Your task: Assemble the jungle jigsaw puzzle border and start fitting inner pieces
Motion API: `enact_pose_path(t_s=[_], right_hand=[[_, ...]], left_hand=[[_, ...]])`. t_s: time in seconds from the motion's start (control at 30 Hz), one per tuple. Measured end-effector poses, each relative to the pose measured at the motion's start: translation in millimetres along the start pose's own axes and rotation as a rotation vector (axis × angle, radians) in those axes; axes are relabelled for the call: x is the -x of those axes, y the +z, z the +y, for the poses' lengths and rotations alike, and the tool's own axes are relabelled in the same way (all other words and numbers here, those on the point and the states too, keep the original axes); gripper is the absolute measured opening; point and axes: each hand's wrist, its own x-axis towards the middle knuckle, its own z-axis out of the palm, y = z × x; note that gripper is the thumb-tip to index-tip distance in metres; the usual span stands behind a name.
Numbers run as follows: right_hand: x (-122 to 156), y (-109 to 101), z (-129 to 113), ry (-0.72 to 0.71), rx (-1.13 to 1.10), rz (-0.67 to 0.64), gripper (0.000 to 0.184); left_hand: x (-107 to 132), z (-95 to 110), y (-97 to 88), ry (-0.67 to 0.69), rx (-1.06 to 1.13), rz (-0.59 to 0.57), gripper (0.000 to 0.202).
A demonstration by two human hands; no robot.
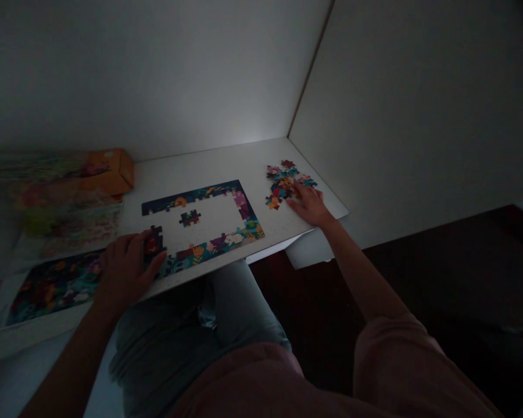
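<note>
A partly assembled jigsaw puzzle [239,237] lies on the white desk, its border joined along the top, right and bottom around a bare middle. Inside that border sits a loose joined bit of puzzle pieces [190,218]. My left hand [128,261] rests on the puzzle's left side, thumb apart from the fingers, covering part of the border there. At the right, my right hand [308,203] reaches into a heap of loose puzzle pieces [283,181]. Its fingers are spread and touch the pieces; none is visibly lifted.
Left of the puzzle lies a printed picture sheet [54,284], partly under my left forearm. Behind it are an orange box [115,171] and a blurred clear plastic bag [81,229]. White walls bound the desk [209,165] at the back and right. The light is dim.
</note>
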Motion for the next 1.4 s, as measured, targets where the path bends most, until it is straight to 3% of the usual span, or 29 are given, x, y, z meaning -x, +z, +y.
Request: enact_pose_path(t_s=[0.17, 0.27, 0.37, 0.53, 0.67, 0.93, 1.13, 1.27, 1.4], right_hand=[[7.5, 2.8, -9.3, -0.047, 0.064, -0.011, 0.065], [10.7, 1.8, -18.0, -0.058, 0.062, -0.023, 0.065], [5.1, 2.4, -28.2, -0.087, 0.041, -0.045, 0.064], [-10.3, 5.3, -40.9, -0.149, 0.019, -0.070, 0.059], [-4.0, 3.6, -41.8, -0.087, 0.052, -0.056, 0.058], [29.4, -10.2, -30.5, -0.050, 0.041, -0.072, 0.066], [7.9, -5.2, -34.3, 0.212, 0.105, 0.055, 0.082], [-11.7, -1.0, -36.3, 0.227, 0.063, 0.122, 0.069], [-15.6, -0.5, -34.8, 0.180, 0.062, 0.104, 0.047]], left_hand=[[-2.5, -11.2, 8.5, 0.007, -0.007, 0.035, 0.072], [-3.0, -12.6, 7.2, 0.022, -0.071, -0.010, 0.075], [-2.3, -15.2, 6.2, 0.053, -0.100, -0.037, 0.073], [-1.6, -28.8, 17.6, 0.052, -0.075, 0.019, 0.073], [-2.5, -34.4, 22.4, 0.058, -0.056, 0.020, 0.072], [-4.1, -20.7, 6.6, -0.032, -0.054, -0.065, 0.079], [-6.0, -19.5, 10.1, -0.038, -0.124, -0.050, 0.073], [-6.4, -22.3, 15.8, -0.039, -0.095, -0.025, 0.077], [-5.5, -26.6, 19.3, -0.030, -0.081, -0.030, 0.079]])
